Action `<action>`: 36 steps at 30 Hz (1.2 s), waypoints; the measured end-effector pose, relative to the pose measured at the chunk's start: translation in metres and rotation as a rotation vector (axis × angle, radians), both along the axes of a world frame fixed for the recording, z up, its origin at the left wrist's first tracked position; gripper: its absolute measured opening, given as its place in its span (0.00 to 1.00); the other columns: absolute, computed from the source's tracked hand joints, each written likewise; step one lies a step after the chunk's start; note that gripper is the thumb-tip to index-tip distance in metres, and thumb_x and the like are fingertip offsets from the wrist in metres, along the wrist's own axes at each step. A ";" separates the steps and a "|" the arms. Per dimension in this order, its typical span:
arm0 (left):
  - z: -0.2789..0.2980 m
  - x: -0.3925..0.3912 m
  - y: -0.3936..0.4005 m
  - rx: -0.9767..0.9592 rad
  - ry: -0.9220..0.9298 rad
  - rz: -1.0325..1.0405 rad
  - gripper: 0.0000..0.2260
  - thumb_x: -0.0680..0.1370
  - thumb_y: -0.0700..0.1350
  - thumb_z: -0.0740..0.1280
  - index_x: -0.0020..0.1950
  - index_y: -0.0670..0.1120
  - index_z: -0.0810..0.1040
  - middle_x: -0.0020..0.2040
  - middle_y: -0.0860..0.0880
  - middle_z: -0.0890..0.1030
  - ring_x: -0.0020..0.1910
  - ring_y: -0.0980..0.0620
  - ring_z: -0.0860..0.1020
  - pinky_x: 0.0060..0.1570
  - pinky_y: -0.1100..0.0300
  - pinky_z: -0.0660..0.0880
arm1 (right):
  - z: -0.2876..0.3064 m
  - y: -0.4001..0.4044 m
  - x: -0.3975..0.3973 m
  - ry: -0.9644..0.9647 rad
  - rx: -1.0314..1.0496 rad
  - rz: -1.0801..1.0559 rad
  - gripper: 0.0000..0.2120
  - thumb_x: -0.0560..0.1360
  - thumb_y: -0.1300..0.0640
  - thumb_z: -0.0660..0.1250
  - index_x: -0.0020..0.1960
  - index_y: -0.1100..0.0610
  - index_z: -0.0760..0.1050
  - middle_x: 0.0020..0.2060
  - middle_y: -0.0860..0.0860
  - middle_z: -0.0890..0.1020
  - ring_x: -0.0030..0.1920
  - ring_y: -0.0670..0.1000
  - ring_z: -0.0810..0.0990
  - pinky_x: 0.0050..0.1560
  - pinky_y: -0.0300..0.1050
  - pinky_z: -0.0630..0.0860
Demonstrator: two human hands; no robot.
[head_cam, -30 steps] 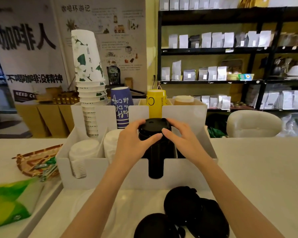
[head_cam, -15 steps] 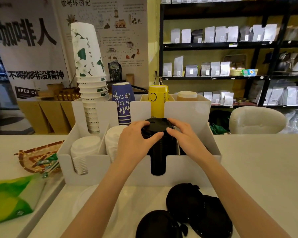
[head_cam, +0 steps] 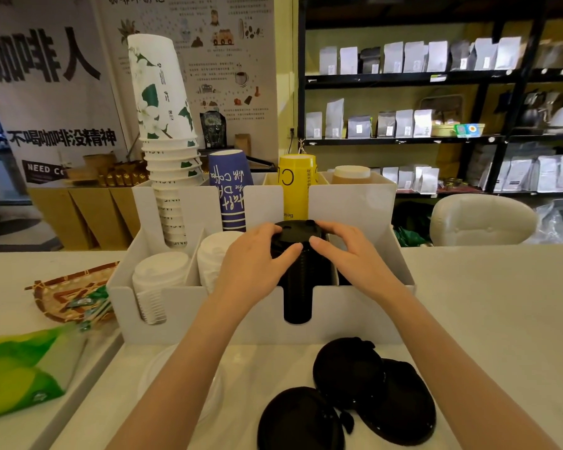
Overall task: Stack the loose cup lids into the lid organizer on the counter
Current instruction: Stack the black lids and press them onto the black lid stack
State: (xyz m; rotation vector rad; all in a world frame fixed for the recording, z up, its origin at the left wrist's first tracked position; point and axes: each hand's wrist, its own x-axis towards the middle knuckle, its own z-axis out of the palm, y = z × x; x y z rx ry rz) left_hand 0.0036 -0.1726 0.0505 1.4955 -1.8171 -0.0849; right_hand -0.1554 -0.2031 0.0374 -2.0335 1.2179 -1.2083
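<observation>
Black lid stack (head_cam: pixel 298 287) fills organizer (head_cam: pixel 355 316) slot, hands (head_cam: pixel 306 254) on top.

We have one view only, head-worn, wide-angle, so no overlap with a second view. It looks forward and slightly down across the counter (head_cam: pixel 488 306). The white lid organizer (head_cam: pixel 345 315) sits near, centred in frame, its open front facing us. Both forearms enter from the bottom edge. Beyond the counter we see shelving (head_cam: pixel 403 79) upper right and posters (head_cam: pixel 46 92) upper left, with edge distortion.
</observation>
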 end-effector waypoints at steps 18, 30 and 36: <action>-0.072 0.012 0.125 0.324 -0.117 -0.271 0.36 0.67 0.64 0.65 0.70 0.54 0.57 0.71 0.55 0.62 0.68 0.56 0.62 0.65 0.61 0.60 | -0.044 0.118 -0.019 0.254 0.041 -0.066 0.14 0.76 0.55 0.59 0.60 0.54 0.75 0.54 0.46 0.78 0.55 0.43 0.72 0.52 0.29 0.66; -0.103 0.013 0.145 0.327 -0.048 -0.268 0.35 0.65 0.59 0.71 0.68 0.51 0.62 0.65 0.55 0.69 0.57 0.61 0.66 0.54 0.69 0.60 | -0.073 0.143 -0.010 0.632 -0.129 -0.119 0.16 0.76 0.55 0.56 0.58 0.51 0.76 0.56 0.48 0.80 0.57 0.48 0.68 0.54 0.38 0.62; -0.102 0.019 0.145 0.298 0.067 -0.240 0.37 0.62 0.58 0.73 0.68 0.51 0.64 0.64 0.54 0.70 0.58 0.59 0.68 0.57 0.66 0.65 | -0.074 0.147 -0.006 0.624 -0.122 -0.095 0.15 0.75 0.56 0.56 0.56 0.52 0.78 0.55 0.48 0.79 0.57 0.48 0.68 0.59 0.44 0.64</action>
